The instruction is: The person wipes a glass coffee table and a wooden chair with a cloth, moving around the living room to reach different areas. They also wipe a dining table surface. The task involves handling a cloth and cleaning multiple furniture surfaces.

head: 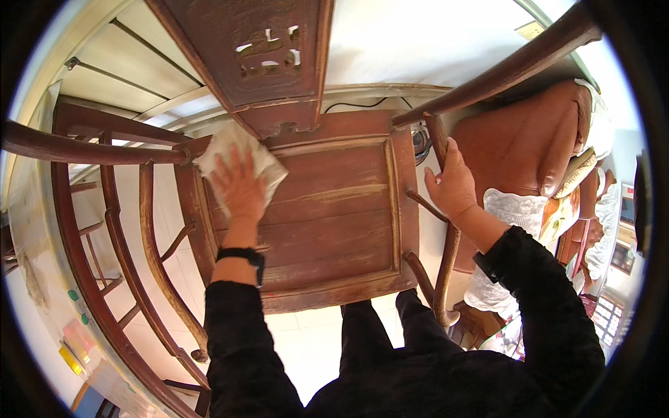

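My left hand lies flat with spread fingers on a pale cloth. The cloth rests on the back left corner of the seat of a worn, reddish-brown wooden armchair, beside the foot of its carved back splat. My right hand is at the chair's right side, its fingers beside the upright post under the armrest. Thumb and fingers are apart; whether the palm touches the post cannot be told. The left armrest runs past the cloth.
A brown leather sofa with white lace covers stands close on the right. Another wooden chair frame is on the left. A dark cable runs along the wall behind the seat.
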{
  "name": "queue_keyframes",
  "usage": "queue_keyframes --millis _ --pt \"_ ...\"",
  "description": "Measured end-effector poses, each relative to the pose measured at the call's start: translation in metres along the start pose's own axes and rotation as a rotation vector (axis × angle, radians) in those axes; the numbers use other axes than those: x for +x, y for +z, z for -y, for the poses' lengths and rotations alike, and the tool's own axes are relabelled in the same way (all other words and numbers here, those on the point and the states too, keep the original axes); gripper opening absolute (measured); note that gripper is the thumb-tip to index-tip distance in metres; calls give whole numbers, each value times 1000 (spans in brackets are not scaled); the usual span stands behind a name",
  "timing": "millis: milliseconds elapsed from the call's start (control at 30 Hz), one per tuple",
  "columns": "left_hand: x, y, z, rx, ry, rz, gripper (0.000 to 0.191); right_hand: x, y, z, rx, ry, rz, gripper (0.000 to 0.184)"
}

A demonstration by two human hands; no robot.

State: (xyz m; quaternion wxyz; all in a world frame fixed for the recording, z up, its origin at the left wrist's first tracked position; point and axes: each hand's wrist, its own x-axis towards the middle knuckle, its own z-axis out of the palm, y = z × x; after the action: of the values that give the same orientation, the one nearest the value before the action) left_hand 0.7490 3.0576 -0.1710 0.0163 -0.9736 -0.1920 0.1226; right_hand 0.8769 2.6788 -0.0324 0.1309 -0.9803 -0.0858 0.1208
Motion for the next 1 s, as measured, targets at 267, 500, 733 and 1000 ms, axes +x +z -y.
queue_keyframes --millis 267,500,733,1000 --pt "-32 5 -60 82 -340 60 77 -1 -2 0 4 -31 -7 76" --pt "-85 -25 -211 -352 554 160 64 0 3 -2 -62 -66 -76 75" --pt "-23 -19 -193 -275 380 -38 66 -1 1 -1 -52 -52 -37 76" --pt "48 -48 -226 -389 301 -131 62 -1 -4 1 -21 -43 -15 72"
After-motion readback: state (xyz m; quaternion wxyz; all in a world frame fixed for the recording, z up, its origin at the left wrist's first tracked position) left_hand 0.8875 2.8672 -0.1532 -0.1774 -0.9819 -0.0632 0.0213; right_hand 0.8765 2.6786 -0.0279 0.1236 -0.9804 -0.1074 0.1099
